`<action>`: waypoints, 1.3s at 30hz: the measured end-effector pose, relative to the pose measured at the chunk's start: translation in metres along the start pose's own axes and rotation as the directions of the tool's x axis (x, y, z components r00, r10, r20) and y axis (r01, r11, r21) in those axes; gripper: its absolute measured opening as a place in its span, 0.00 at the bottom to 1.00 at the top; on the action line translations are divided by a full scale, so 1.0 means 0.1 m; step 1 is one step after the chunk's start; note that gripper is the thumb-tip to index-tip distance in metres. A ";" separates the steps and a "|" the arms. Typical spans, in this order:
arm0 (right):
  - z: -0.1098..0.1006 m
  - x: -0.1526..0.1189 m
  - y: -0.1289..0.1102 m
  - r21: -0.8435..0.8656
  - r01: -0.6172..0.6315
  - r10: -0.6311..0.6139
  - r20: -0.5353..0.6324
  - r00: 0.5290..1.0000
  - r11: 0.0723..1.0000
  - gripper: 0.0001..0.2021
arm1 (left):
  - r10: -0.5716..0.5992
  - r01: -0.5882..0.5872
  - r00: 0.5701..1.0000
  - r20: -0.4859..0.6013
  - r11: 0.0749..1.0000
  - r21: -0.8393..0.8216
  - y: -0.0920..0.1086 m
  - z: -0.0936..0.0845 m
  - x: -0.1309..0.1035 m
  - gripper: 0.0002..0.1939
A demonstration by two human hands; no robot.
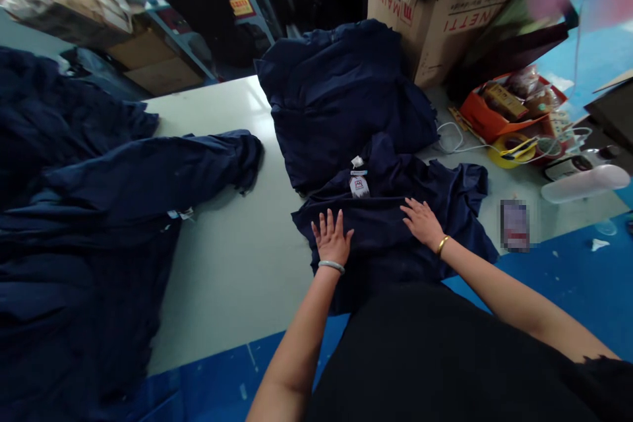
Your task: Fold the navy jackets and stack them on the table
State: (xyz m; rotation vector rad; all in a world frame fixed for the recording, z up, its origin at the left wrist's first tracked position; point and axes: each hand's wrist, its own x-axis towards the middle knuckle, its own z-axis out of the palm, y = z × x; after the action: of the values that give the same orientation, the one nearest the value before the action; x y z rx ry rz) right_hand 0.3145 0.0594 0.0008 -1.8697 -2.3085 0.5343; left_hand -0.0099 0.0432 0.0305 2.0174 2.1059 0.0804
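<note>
A dark navy garment [376, 231] lies spread on the pale table [227, 277] right in front of me. My left hand [332, 239] rests flat on its left part, fingers spread. On its right part lies my right hand [422, 223], also flat with the fingers apart. Neither hand grips anything. Just beyond my hands a white printed hang tag [359, 186] sits on the cloth, with a small white label [357, 161] above it. Behind this garment is a pile of folded navy garments [341, 92], which it touches or partly overlaps.
More navy garments [74, 244] are heaped at the left. At the right are an orange box [487, 120] of small items, a yellow tape roll [505, 150], a pale cylindrical object [586, 184] and a blurred-out rectangular item [515, 225]. Cardboard boxes [445, 20] stand behind.
</note>
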 end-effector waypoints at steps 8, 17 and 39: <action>0.12 0.14 0.02 -0.064 -0.055 0.067 0.209 0.976 0.996 0.37 | -0.089 0.083 0.985 0.144 0.995 0.053 -0.22 0.41 -0.07 0.40; 0.02 -0.02 -0.14 -0.097 0.075 -0.068 0.077 0.995 0.992 0.33 | -0.021 0.013 0.994 0.105 0.997 0.075 -0.14 0.29 -0.17 0.41; -0.49 -0.09 1.51 0.569 -0.543 0.785 -0.407 0.467 0.618 0.21 | 0.079 -0.105 0.963 0.256 0.990 0.091 0.81 0.39 -0.22 0.38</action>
State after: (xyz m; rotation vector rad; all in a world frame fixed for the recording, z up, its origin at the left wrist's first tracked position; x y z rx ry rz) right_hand 0.4714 0.0859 -0.0049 -2.2497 -0.8830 0.2803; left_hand 0.0781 0.0210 0.0114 2.0587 1.8951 -0.2627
